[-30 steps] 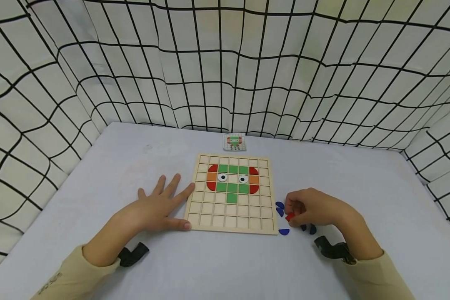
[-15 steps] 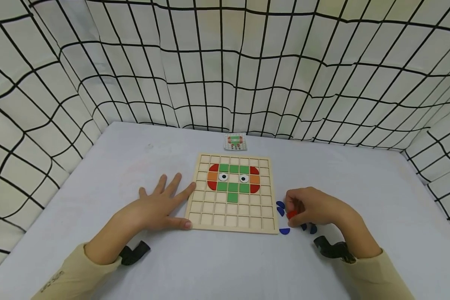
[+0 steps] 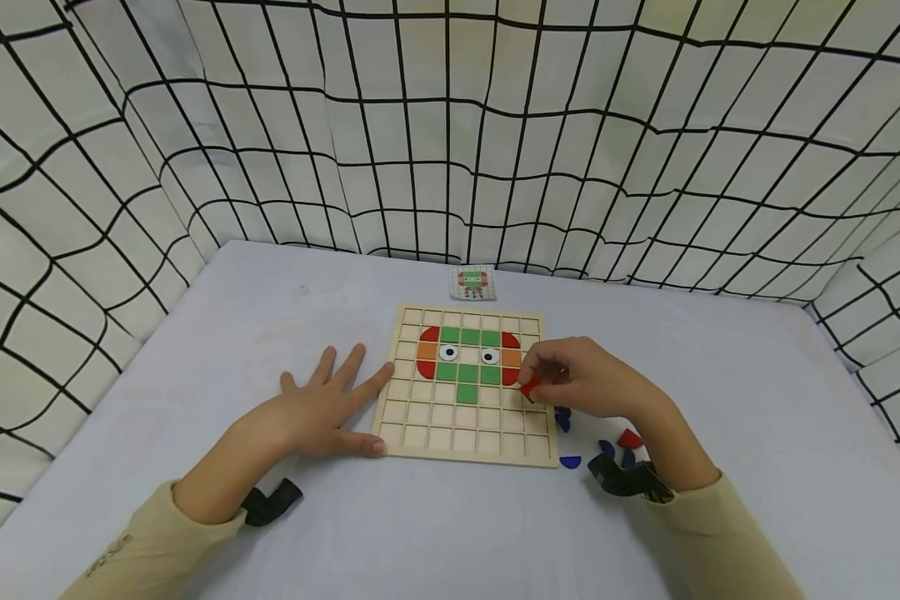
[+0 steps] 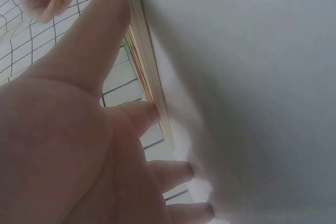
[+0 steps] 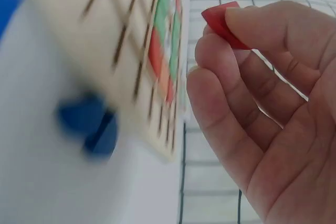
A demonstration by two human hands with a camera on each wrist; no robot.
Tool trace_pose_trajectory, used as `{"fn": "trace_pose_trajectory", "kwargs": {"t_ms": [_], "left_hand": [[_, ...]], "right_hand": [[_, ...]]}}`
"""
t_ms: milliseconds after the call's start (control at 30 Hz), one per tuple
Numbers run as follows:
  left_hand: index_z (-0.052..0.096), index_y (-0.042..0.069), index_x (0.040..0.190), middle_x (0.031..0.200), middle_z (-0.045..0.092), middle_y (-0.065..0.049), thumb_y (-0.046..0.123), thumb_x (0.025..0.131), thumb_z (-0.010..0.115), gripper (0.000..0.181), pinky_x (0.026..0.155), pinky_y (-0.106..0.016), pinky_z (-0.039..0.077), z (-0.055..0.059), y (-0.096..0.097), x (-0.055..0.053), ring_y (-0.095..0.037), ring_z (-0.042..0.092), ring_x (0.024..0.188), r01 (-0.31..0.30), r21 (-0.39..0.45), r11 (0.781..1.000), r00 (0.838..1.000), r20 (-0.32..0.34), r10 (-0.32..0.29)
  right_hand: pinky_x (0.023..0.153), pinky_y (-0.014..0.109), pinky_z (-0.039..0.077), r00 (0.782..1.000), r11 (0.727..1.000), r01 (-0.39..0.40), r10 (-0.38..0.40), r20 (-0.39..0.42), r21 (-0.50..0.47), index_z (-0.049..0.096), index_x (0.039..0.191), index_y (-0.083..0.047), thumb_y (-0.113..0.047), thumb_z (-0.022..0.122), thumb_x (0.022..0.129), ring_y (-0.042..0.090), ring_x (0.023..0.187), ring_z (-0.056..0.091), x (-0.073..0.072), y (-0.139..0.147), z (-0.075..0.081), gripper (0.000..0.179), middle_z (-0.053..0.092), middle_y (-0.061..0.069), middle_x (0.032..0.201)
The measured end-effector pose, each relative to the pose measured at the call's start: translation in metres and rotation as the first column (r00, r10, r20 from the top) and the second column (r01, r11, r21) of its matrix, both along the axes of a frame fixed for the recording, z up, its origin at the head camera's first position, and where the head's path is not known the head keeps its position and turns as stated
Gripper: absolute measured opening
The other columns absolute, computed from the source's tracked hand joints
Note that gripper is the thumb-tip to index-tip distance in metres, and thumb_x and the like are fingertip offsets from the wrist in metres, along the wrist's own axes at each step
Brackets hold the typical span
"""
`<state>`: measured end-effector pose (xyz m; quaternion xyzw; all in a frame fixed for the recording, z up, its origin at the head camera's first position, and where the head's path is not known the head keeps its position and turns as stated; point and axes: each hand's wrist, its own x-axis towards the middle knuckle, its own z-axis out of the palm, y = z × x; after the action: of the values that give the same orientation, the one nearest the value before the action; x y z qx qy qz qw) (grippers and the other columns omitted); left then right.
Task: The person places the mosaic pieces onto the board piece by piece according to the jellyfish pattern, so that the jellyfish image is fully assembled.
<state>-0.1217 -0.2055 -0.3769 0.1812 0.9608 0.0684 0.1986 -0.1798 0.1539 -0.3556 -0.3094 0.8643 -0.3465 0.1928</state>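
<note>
Blocking right edge of wooden grid board (image 3: 453, 437) near blue half-discs (image 3: 570, 462) with right hand (image 3: 591, 379), pinching flat red piece (image 5: 218, 18); splaying left hand (image 3: 317, 417).

The left hand (image 3: 311, 418) is resting palm down — fingers spreading wide, thumb stretching sideways. The right hand (image 3: 587, 379) is hovering, thumb and forefinger pinching, other fingers bending — both forearms (image 3: 213, 477) angling inward.

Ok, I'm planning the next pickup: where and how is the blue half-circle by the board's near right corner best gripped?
Probably pinch the blue half-circle across its straight far edge and rounded near edge, coming from above and the near side: it lies flat on the table, with the board close at its left end.
</note>
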Motion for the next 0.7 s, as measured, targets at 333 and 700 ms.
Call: {"fn": "trace_pose_trajectory", "kwargs": {"t_ms": [333,700], "left_hand": [[0.018,0.025,0.161,0.165,0.007,-0.025,0.076,0.079,0.06,0.105,0.093,-0.088,0.016,0.0,-0.001,0.0,-0.057,0.004,0.147,0.003,0.003,1.0,1.0,-0.008,-0.003],[0.018,0.026,0.161,0.166,0.004,-0.024,0.077,0.079,0.06,0.105,0.093,-0.088,0.013,0.0,-0.002,0.0,-0.057,0.001,0.147,-0.006,0.017,1.0,1.0,0.012,0.006]], "right_hand": [[0.077,0.032,0.054,0.999,1.0,-0.005,0.006,-0.037,0.022,0.069,0.105,-0.011,-0.005,0.072,0.089,0.016,0.084,0.06,-0.008,-0.041,0.007,0.018,0.067,-0.004,0.094],[0.069,0.029,0.051,0.996,0.992,0.02,-0.009,-0.09,0.126,0.073,0.094,-0.02,-0.007,0.073,0.088,0.013,0.077,0.057,-0.008,-0.052,-0.021,0.014,0.066,-0.009,0.084]]}}
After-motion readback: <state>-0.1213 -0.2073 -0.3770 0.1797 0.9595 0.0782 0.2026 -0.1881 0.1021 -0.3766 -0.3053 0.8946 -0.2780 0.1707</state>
